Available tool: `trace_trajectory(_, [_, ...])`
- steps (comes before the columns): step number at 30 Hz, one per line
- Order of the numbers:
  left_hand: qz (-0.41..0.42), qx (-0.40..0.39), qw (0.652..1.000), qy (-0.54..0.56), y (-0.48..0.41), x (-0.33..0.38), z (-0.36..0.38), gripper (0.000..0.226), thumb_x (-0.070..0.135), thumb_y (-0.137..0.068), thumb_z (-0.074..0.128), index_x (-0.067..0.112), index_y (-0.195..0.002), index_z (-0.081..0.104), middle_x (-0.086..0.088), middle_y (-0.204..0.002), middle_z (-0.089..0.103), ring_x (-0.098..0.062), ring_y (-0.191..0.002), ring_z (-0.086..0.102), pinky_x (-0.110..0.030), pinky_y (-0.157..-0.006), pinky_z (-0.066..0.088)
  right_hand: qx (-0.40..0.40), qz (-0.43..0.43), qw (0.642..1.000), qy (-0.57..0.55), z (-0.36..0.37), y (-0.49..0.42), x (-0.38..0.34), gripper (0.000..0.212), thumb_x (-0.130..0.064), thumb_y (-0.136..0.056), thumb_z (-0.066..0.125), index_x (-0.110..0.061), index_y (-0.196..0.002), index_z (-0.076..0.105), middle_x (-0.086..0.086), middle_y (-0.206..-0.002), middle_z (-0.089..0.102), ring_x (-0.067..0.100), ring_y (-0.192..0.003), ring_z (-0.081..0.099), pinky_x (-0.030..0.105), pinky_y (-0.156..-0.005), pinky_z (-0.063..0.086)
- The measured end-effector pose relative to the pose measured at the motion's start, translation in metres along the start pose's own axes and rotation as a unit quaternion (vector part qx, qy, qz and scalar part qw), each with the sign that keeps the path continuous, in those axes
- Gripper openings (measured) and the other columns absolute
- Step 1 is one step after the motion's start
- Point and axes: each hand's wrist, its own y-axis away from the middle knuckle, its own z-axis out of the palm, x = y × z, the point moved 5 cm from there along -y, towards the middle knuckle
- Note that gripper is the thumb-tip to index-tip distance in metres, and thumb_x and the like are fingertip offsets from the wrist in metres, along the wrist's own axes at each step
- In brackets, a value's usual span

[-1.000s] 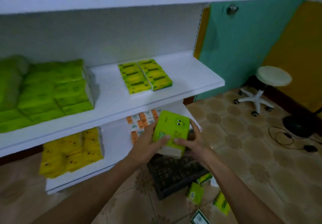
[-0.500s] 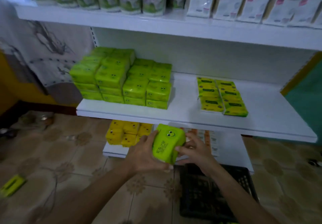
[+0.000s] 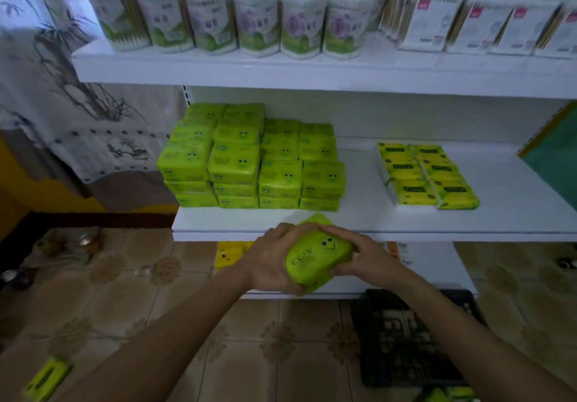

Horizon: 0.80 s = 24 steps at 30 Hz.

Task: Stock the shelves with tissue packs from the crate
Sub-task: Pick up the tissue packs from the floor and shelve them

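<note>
A green pack (image 3: pixel 315 259) is held between both hands just in front of the middle shelf's (image 3: pixel 406 225) edge, below the green stack (image 3: pixel 253 164). The left hand (image 3: pixel 271 261) is wrapped round its left end, fingers curled about it. The right hand (image 3: pixel 365 259) is clamped on the right end, fingertips pressed into the wrapper. Both forearms are stretched forward and angled slightly inward, and the pack is tilted so its printed face is turned up toward the camera.

A placing step is judged to be in hand. It would be done best if the pack were raised clear of the shelf lip and turned so its face matches the stack's. It could then be set on the lower right-hand columns, squared to their edges. A light squeeze is advised, since the wrapper looks soft and is dented under the fingers.

The crate (image 3: pixel 406 348) is seen on the floor below the right forearm. Yellow packs (image 3: pixel 426 176) lie well apart on the shelf's right.
</note>
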Motion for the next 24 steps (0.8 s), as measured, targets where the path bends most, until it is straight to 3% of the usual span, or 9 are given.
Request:
trace_trajectory(3, [0.019, 0.012, 1.000, -0.014, -0.005, -0.015, -0.012, 0.114, 0.057, -0.044, 0.072, 0.050, -0.136, 0.006, 0.000, -0.138, 0.037, -0.020, -0.122, 0.039, -0.022, -0.098, 0.030, 0.024, 0.013, 1.000, -0.003, 0.004, -0.010, -0.006, 0.073, 0.002, -0.068, 0.077, -0.040, -0.121, 0.049, -0.020, -0.122, 0.050, 0.002, -0.110, 0.052, 0.015, -0.089, 0.048])
trace_trajectory(6, [0.048, 0.050, 0.997, 0.015, -0.009, -0.035, -0.013, 0.115, 0.061, -0.044, 0.072, 0.061, -0.133, 0.000, 0.004, -0.135, 0.036, -0.019, -0.124, 0.039, -0.028, -0.102, 0.034, 0.044, 0.031, 0.999, -0.010, 0.012, -0.018, -0.001, 0.072, -0.007, -0.064, 0.081, -0.047, -0.117, 0.052, -0.011, -0.125, 0.055, 0.007, -0.114, 0.055, 0.032, -0.095, 0.050])
trace_trajectory(8, [0.044, 0.052, 0.997, 0.032, -0.012, -0.043, -0.014, 0.115, 0.062, -0.045, 0.071, 0.061, -0.133, -0.002, 0.010, -0.130, 0.029, -0.016, -0.125, 0.035, -0.024, -0.101, 0.033, 0.066, 0.038, 0.997, -0.028, 0.013, -0.023, 0.003, 0.070, -0.020, -0.056, 0.084, -0.049, -0.113, 0.054, -0.008, -0.125, 0.058, 0.008, -0.113, 0.056, 0.036, -0.095, 0.050])
trace_trajectory(10, [0.031, 0.057, 0.997, 0.045, -0.014, -0.048, -0.018, 0.112, 0.063, -0.046, 0.070, 0.054, -0.133, 0.001, 0.011, -0.129, 0.026, -0.015, -0.127, 0.033, -0.022, -0.101, 0.031, 0.087, 0.045, 0.995, -0.036, 0.012, -0.026, 0.003, 0.072, -0.031, -0.047, 0.083, -0.048, -0.111, 0.056, -0.006, -0.125, 0.058, 0.009, -0.113, 0.057, 0.033, -0.093, 0.051])
trace_trajectory(13, [0.010, 0.094, 0.993, 0.071, -0.014, -0.050, -0.026, 0.117, 0.055, -0.048, 0.078, 0.046, -0.135, 0.001, 0.005, -0.135, 0.027, -0.015, -0.129, 0.033, -0.018, -0.099, 0.031, 0.114, 0.043, 0.992, -0.038, 0.009, -0.028, -0.002, 0.068, -0.009, -0.061, 0.082, -0.037, -0.118, 0.056, -0.004, -0.124, 0.058, 0.009, -0.108, 0.058, 0.018, -0.082, 0.052])
trace_trajectory(16, [-0.035, 0.159, 0.985, 0.057, -0.013, -0.053, -0.035, 0.118, 0.043, -0.058, 0.083, 0.033, -0.144, 0.003, -0.003, -0.137, 0.034, -0.020, -0.125, 0.041, -0.028, -0.093, 0.040, 0.151, 0.021, 0.988, -0.030, 0.006, -0.032, -0.014, 0.069, -0.002, -0.070, 0.078, -0.024, -0.130, 0.051, -0.010, -0.120, 0.054, 0.001, -0.103, 0.053, 0.003, -0.074, 0.045])
trace_trajectory(20, [-0.056, 0.217, 0.971, 0.080, -0.016, -0.061, -0.040, 0.090, 0.020, -0.074, 0.075, 0.027, -0.144, 0.020, -0.006, -0.133, 0.045, -0.024, -0.114, 0.052, -0.033, -0.083, 0.047, 0.198, 0.001, 0.980, -0.019, 0.013, -0.048, -0.023, 0.068, -0.003, -0.073, 0.076, -0.021, -0.133, 0.050, -0.009, -0.118, 0.054, 0.007, -0.109, 0.051, -0.003, -0.074, 0.041])
trace_trajectory(24, [-0.047, 0.258, 0.960, 0.100, -0.027, -0.074, -0.052, 0.078, 0.019, -0.077, 0.074, 0.018, -0.141, 0.030, -0.010, -0.132, 0.046, -0.026, -0.114, 0.052, -0.036, -0.087, 0.046, 0.232, -0.013, 0.973, -0.017, 0.019, -0.075, -0.027, 0.067, -0.004, -0.075, 0.075, -0.022, -0.134, 0.049, -0.009, -0.120, 0.050, 0.006, -0.112, 0.046, -0.007, -0.074, 0.037])
